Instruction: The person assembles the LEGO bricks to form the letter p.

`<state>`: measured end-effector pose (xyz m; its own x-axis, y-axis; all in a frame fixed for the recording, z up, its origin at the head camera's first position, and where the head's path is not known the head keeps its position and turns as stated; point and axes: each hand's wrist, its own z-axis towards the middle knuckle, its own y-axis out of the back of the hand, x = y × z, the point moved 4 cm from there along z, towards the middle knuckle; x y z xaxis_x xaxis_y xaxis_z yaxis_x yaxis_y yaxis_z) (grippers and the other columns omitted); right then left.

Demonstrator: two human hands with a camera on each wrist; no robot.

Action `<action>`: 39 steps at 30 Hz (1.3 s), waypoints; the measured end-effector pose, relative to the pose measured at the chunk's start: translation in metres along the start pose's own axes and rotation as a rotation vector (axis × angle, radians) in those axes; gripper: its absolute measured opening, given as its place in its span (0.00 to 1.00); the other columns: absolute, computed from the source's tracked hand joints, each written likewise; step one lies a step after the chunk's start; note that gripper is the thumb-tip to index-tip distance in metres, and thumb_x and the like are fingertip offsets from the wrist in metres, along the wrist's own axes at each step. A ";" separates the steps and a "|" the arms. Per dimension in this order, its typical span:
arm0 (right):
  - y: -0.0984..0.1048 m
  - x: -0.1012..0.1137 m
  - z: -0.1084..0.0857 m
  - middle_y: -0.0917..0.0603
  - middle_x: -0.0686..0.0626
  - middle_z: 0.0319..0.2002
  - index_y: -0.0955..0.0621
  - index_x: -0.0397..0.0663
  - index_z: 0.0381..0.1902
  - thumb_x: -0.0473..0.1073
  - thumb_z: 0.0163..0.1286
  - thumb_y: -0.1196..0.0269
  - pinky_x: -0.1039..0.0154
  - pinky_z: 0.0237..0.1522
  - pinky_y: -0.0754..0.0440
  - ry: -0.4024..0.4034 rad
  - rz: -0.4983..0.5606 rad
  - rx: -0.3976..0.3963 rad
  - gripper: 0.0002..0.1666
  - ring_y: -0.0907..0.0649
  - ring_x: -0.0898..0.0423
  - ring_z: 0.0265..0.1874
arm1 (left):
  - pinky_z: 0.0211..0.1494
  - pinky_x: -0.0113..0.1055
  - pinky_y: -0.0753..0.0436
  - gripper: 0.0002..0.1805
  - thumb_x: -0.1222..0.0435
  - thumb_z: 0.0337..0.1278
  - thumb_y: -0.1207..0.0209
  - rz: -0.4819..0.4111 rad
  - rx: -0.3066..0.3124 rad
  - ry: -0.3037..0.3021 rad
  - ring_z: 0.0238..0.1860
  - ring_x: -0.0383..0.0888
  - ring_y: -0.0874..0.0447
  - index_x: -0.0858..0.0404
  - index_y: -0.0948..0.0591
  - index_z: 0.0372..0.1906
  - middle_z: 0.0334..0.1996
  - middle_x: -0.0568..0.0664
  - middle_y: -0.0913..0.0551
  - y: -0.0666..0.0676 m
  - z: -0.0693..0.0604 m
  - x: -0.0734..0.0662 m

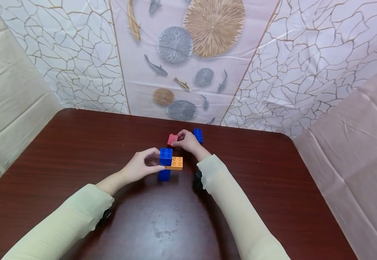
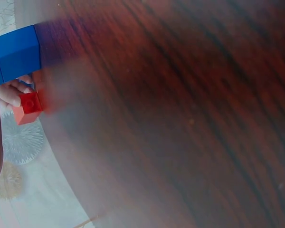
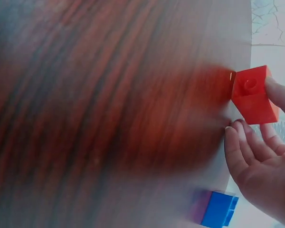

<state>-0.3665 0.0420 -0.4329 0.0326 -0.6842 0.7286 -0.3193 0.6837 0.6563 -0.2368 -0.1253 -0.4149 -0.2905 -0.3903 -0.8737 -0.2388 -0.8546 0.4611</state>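
Just left of the toy-brick stack (image 1: 165, 161), the left hand (image 1: 139, 166) curls its thumb and fingers about it, the thumb lying by the orange brick (image 1: 177, 163). That brick juts out to the stack's right, between a four-stud blue brick (image 1: 166, 153) and the lower blue brick (image 1: 164, 176). Beyond the stack and slightly right of it, the right hand (image 1: 189, 141) pinches a red brick (image 1: 172, 139) between thumb and fingers; whether it touches the table (image 1: 240, 173), I cannot tell. Farther right of the stack, just beside that hand, lies an eight-stud blue brick (image 1: 198, 135).

All these bricks look like light, stiff, smooth plastic, unlikely to break. Flat opposite sides should suit a pinch, leaving studs free. The stack is probably best steadied low; pressing its orange overhang could tip or unclip it.
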 end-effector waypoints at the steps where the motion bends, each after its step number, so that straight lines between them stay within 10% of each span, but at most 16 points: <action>1: 0.000 0.000 0.000 0.21 0.42 0.46 0.27 0.45 0.48 0.44 0.56 0.31 0.58 0.49 0.21 -0.001 0.021 -0.002 0.24 0.23 0.49 0.43 | 0.48 0.41 0.17 0.17 0.61 0.49 0.33 -0.001 0.000 -0.004 0.42 0.47 0.18 0.60 0.24 0.44 0.41 0.54 0.16 0.000 0.000 0.000; 21: 0.047 0.013 -0.035 0.24 0.37 0.55 0.29 0.41 0.60 0.32 0.59 0.36 0.48 0.57 0.24 0.039 0.398 -0.015 0.30 0.23 0.48 0.46 | 0.45 0.36 0.16 0.17 0.62 0.47 0.32 0.019 0.006 -0.036 0.39 0.44 0.19 0.60 0.24 0.42 0.39 0.52 0.17 -0.005 0.007 -0.005; 39: 0.082 0.012 -0.088 0.21 0.37 0.51 0.27 0.42 0.59 0.37 0.59 0.34 0.67 0.43 0.22 0.210 0.277 0.001 0.29 0.22 0.53 0.44 | 0.43 0.34 0.17 0.17 0.64 0.45 0.31 0.012 -0.009 -0.055 0.35 0.42 0.19 0.62 0.25 0.39 0.36 0.53 0.16 -0.012 0.020 -0.007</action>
<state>-0.3091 0.1121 -0.3526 0.1388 -0.4050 0.9037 -0.3439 0.8360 0.4275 -0.2509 -0.1057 -0.4112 -0.3437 -0.3813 -0.8582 -0.2269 -0.8531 0.4699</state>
